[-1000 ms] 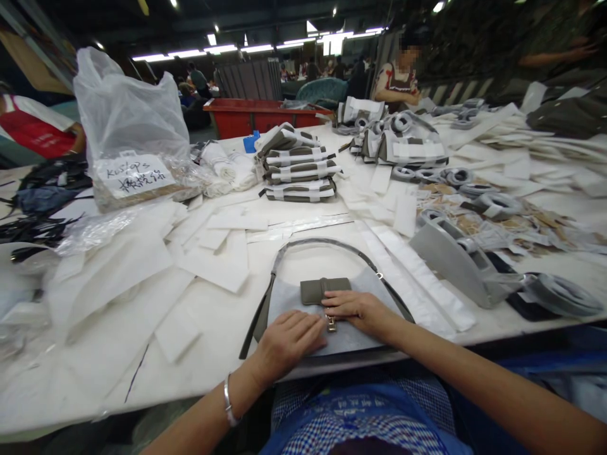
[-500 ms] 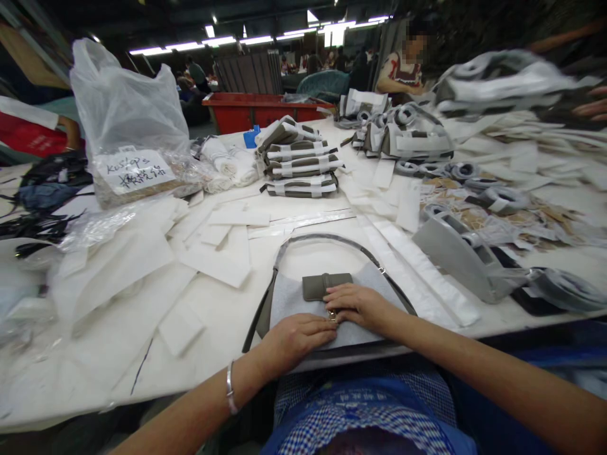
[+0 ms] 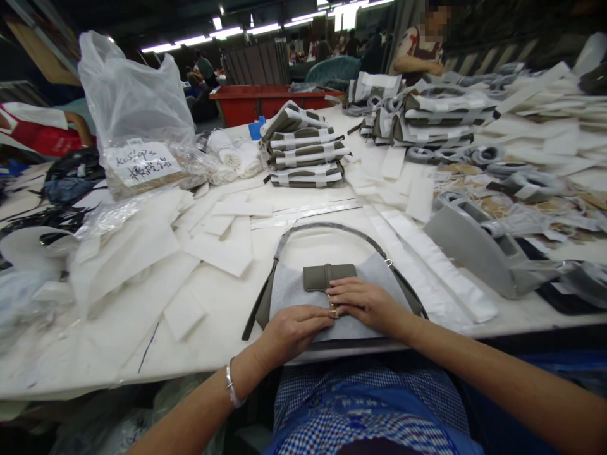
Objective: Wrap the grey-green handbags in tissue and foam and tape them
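A handbag (image 3: 291, 297) lies flat in front of me, its front covered by a pale grey sheet and its dark strap (image 3: 327, 226) arched away from me. A small olive-brown flap (image 3: 315, 278) sits at its middle, with a gold-coloured metal clasp (image 3: 333, 309) below. My left hand (image 3: 298, 327) rests on the cover, fingers together and tips closed at the clasp. Across the flap's lower edge lies my right hand (image 3: 367, 306), its thumb and fingers closed about the clasp from the right. The fingers partly hide the clasp.
White sheets (image 3: 128, 265) spread across the table at left, below a clear plastic bag (image 3: 137, 120) with a handwritten label. Wrapped bags (image 3: 308, 155) are stacked behind. At right lie a grey wrapped piece (image 3: 478, 246) and more wrapped bags (image 3: 441, 120). A co-worker (image 3: 420, 50) is beyond.
Both hands stay at the clasp, with only slight finger movement. At the upper right, a wrapped bag that was blurred in the air now rests on the pile. The view has shifted slightly.
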A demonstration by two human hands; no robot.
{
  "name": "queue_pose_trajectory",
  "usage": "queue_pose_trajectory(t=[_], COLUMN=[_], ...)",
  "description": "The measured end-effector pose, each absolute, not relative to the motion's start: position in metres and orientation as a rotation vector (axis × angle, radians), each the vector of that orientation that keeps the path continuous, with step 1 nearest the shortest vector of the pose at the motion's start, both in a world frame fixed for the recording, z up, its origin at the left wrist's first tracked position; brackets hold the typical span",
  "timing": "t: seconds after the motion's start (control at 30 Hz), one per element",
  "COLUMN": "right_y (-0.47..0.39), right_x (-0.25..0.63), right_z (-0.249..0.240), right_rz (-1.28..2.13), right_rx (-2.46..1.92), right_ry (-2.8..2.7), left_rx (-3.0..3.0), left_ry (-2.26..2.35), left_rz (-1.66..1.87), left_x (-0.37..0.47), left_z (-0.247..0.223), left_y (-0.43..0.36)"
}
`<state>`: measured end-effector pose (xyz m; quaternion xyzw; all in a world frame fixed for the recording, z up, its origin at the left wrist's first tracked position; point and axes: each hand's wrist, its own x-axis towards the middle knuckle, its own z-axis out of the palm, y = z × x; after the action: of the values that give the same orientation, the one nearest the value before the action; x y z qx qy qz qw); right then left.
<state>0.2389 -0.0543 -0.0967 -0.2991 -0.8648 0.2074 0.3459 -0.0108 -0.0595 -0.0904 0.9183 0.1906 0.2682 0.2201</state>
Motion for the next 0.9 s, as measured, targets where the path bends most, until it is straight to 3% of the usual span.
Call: queue_pose_trajectory(t=[0.43,0.67,0.9], right_y=[-0.060,-0.034,-0.027], right_x=[0.242,0.232,0.233], right_z=[-0.093,-0.059,-0.049], right_rz=[0.533,0.273,0.184], right_rx=[-0.875,-0.880,-0.876], right_ry=[-2.279,-2.778,-2.677], left_rx=[2.513,2.541,2.639], left_ry=[0.508,0.542,0.751], left_rz=[0.778,0.809,0.770], left_x=[-0.009,-0.013,-0.010], left_z=[-0.089,-0.094,-0.093], left_y=[-0.062,-0.064,-0.074])
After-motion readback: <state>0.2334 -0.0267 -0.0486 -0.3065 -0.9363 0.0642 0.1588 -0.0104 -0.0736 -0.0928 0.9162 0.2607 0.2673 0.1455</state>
